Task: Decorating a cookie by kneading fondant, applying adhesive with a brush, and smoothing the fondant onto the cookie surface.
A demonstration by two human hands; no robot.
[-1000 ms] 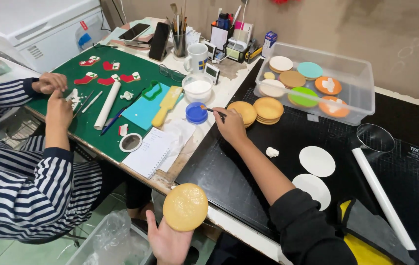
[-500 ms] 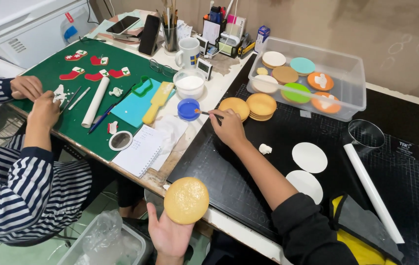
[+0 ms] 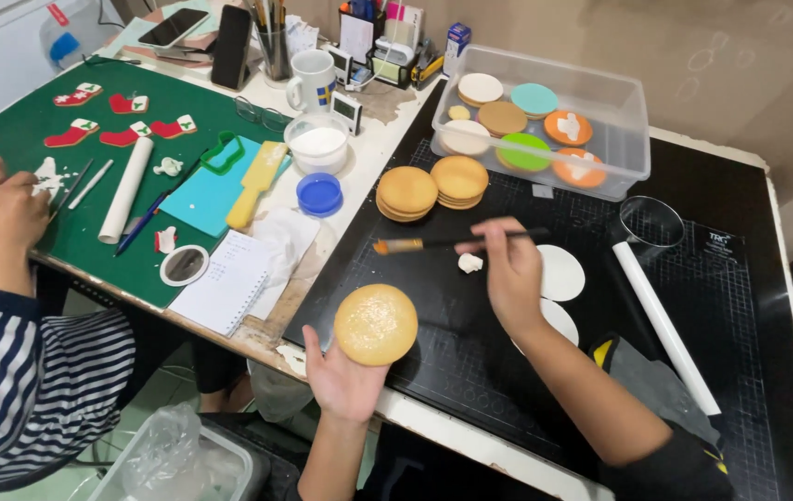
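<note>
My left hand holds a round golden cookie flat on its fingertips, at the near edge of the black cutting mat. My right hand grips a thin paintbrush that points left, its orange-tipped bristles hovering over the mat above the cookie. Two white fondant discs lie right of that hand, partly hidden by it. A small white lump sits beside my fingers. Two stacks of plain cookies rest further back.
A clear plastic tub holds iced cookies. A white rolling pin and round cutter lie at right. A blue lid and white bowl sit left. A person in a striped sleeve works on the green mat.
My right hand drew the brush back from the blue lid toward the cookie. My left hand lifted the cookie higher and closer to the mat.
</note>
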